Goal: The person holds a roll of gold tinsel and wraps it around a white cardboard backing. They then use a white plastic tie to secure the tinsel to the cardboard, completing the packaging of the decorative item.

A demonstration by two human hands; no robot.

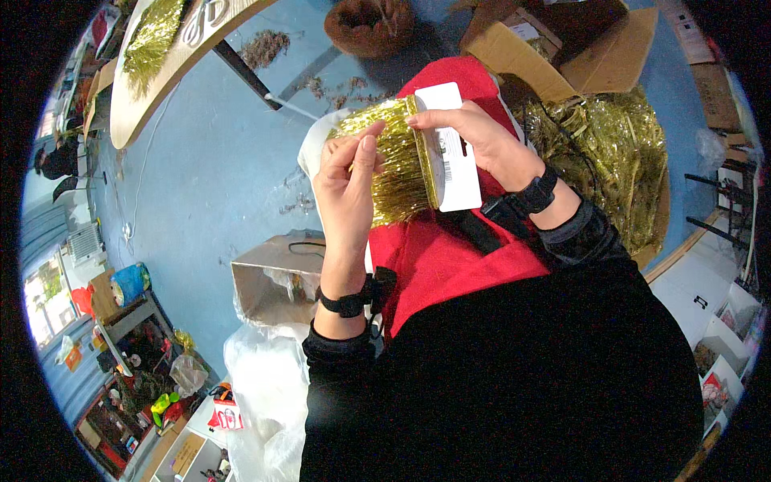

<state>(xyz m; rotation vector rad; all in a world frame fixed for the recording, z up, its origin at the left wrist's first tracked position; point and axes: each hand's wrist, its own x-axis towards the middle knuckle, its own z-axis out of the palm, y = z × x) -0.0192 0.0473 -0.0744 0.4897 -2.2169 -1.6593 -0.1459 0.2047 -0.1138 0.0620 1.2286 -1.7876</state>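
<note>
A bundle of gold tinsel fringe [397, 175] lies across my lap, over red cloth [446, 259]. Its bound edge runs along a white card [461, 187] that bears a barcode and a slot. My right hand [491, 141] grips the card and the bound edge, thumb on top and fingers hidden underneath. Over the fringe's left part, my left hand [352, 165] has its thumb and fingertips drawn close together. Whether a strand is pinched between them is too fine to tell. Each wrist wears a black strap.
On the right, more gold tinsel [626, 162] is heaped beside an opened cardboard box [518, 54]. A wooden table [144, 108] with gold fringe stands upper left. A brown basket-like container [368, 27], a cardboard box [271, 271] and clear plastic [265, 385] are nearby. A person [60, 159] sits far left.
</note>
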